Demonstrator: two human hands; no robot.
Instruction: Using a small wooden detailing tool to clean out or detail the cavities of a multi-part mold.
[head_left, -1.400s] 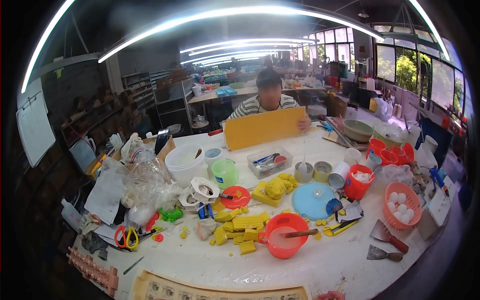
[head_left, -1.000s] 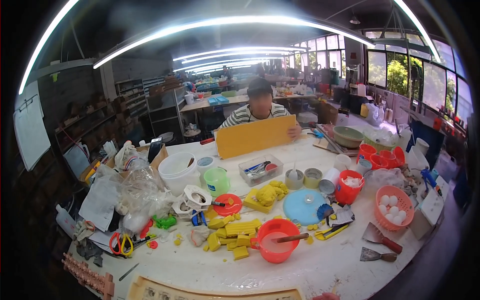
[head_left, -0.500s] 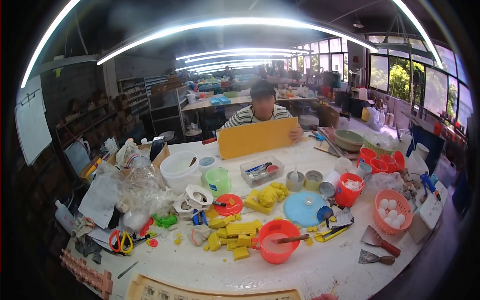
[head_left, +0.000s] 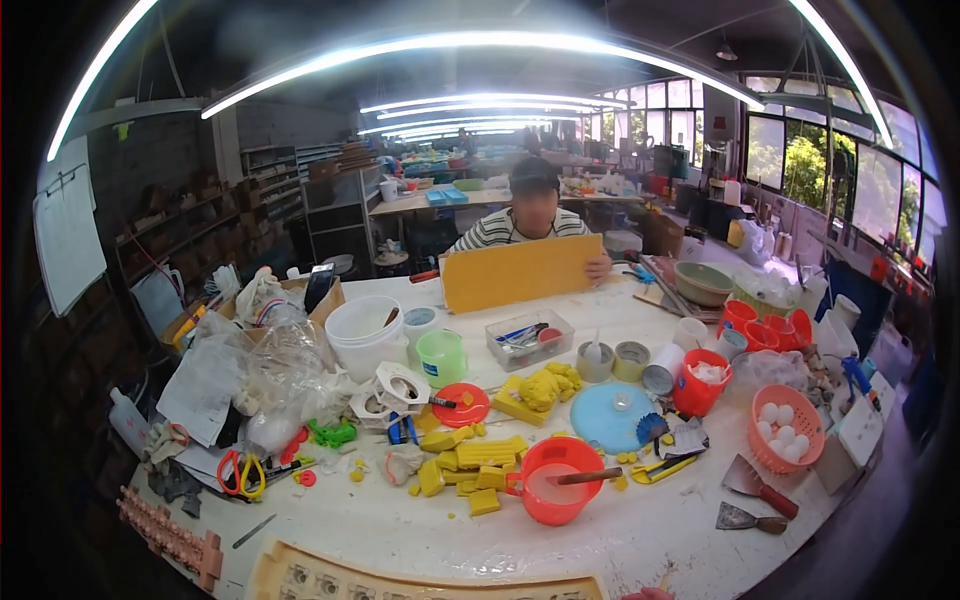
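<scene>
At the lower edge, right of centre, only a sliver of my right hand [head_left: 648, 594] shows. A thin pale tip sticks up beside it; whether the fingers hold it is cut off from view. My left hand is out of the picture. Just left of the right hand lies a cream mould tray [head_left: 420, 583] with rows of small hollows, partly cut off by the lower edge. Beyond it stands a red cup [head_left: 556, 508] of pale pinkish liquid, a wooden-handled tool [head_left: 590, 477] resting across its rim. Yellow clay blocks [head_left: 484, 453] lie beside the cup.
Across the table, a person holds up a yellow board [head_left: 522, 272]. Two scrapers [head_left: 752, 516] and a pink basket [head_left: 757, 432] of white balls sit at right. Scissors [head_left: 241, 476], a pink ridged mould piece [head_left: 170, 540] and plastic bags [head_left: 290, 370] occupy the left; white buckets [head_left: 366, 345] stand farther back.
The view has shifted slightly, so most things sit a little differently in the picture. Nothing on the table has visibly moved, and the right hand stays at the lower edge.
</scene>
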